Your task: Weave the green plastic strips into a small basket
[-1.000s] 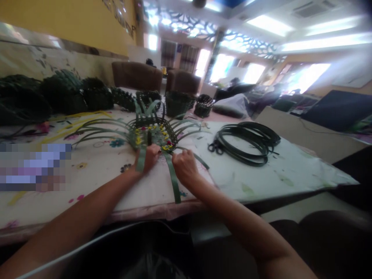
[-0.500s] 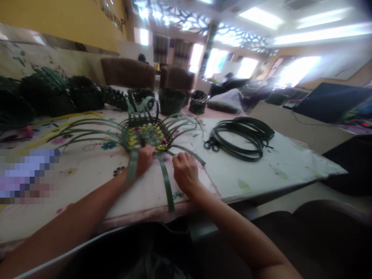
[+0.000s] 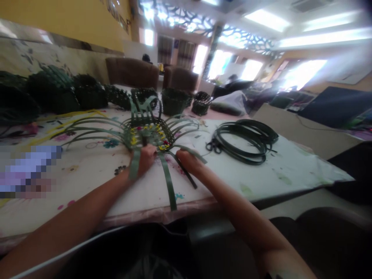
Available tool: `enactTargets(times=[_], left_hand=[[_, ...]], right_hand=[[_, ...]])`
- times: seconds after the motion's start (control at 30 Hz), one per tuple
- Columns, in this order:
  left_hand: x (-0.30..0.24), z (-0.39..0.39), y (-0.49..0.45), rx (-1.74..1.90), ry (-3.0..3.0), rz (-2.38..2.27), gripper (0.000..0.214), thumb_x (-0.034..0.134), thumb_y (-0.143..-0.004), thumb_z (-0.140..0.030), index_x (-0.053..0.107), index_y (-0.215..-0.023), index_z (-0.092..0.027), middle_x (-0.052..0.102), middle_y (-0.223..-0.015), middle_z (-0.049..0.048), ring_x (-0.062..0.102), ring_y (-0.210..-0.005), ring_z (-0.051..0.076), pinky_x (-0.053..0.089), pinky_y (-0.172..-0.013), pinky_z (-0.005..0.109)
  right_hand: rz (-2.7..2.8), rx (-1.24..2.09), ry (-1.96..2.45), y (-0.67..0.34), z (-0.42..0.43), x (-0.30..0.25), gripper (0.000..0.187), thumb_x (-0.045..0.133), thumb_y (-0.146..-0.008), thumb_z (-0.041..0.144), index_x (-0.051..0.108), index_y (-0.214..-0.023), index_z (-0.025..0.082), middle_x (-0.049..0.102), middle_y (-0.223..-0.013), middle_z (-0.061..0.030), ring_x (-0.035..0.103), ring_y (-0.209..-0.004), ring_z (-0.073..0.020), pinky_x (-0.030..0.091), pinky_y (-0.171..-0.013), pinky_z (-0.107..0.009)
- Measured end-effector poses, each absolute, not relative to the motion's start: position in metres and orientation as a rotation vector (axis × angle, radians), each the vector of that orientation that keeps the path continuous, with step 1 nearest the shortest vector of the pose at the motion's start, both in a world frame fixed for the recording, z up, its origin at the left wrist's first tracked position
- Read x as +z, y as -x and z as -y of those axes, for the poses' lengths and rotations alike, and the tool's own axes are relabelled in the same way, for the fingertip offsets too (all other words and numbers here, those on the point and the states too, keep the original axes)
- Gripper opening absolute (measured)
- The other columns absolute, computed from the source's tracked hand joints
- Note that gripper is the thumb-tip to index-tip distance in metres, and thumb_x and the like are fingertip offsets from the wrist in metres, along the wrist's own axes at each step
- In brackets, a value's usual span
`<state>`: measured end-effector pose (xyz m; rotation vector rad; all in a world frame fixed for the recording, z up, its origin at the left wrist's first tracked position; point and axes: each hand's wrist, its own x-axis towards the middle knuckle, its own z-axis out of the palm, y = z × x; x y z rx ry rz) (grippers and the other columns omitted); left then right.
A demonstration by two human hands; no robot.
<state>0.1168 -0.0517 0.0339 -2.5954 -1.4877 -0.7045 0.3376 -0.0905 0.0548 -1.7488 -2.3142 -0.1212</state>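
A half-woven basket (image 3: pixel 126 130) of dark green flat strips lies on the table, its base decorated with yellow and red pieces. Long loose strips fan out from its sides. At its near edge my left hand (image 3: pixel 148 154) is closed, with a short dark strip (image 3: pixel 144 139) rising from its fingers. My right hand (image 3: pixel 188 159) is by the near right corner, fingers curled in around a strip; the fingertips are partly hidden. One loose strip (image 3: pixel 188 177) slants down beside that hand. Another strip (image 3: pixel 169 180) hangs toward the table's front edge between my wrists.
Black scissors (image 3: pixel 214 146) lie right of the basket, against coils of green strip (image 3: pixel 247 157). Several finished green baskets (image 3: pixel 174 101) line the back of the table. Yellow strips (image 3: pixel 62 115) lie at left. Brown chairs (image 3: pixel 132 71) stand behind the table.
My right hand has moved up and inward to the basket's near right corner. A loose strip now shows slanting below it. My left hand stays at the near edge.
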Motion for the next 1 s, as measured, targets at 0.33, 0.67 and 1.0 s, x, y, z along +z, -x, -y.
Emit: enactTargets(times=[0.33, 0.67, 1.0], left_hand=[[0.029, 0.046, -0.115, -0.724, 2.622, 1.475, 0.022, 0.046, -0.092, -0.019, 0.064, -0.081, -0.015, 0.068, -0.085, 0.0087, 0.064, -0.078, 0.021, 0.035, -0.06, 0.029], [0.034, 0.05, -0.113, -0.722, 2.627, 1.469, 0.022, 0.045, -0.091, -0.015, 0.063, -0.078, -0.015, 0.068, -0.083, 0.0078, 0.062, -0.076, 0.019, 0.034, -0.059, 0.029], [0.014, 0.037, -0.112, -0.835, 2.63, 1.408, 0.02, 0.049, -0.093, -0.02, 0.062, -0.078, -0.017, 0.067, -0.085, 0.0068, 0.063, -0.08, 0.021, 0.039, -0.065, 0.03]], right_hand=[[2.773, -0.601, 1.684, -0.285, 0.125, 0.086, 0.036, 0.036, -0.089, 0.0, 0.072, -0.096, 0.006, 0.069, -0.091, -0.0208, 0.065, -0.086, -0.0291, 0.044, -0.062, -0.035], [3.021, -0.529, 1.683, -0.254, 0.127, 0.118, 0.03, 0.045, -0.085, -0.002, 0.073, -0.088, 0.007, 0.074, -0.091, -0.0184, 0.07, -0.085, -0.0254, 0.053, -0.066, -0.033], [2.909, -0.509, 1.963, -0.249, 0.111, 0.134, 0.026, 0.055, -0.09, 0.01, 0.075, -0.107, 0.008, 0.076, -0.097, -0.0221, 0.074, -0.09, -0.0302, 0.06, -0.067, -0.036]])
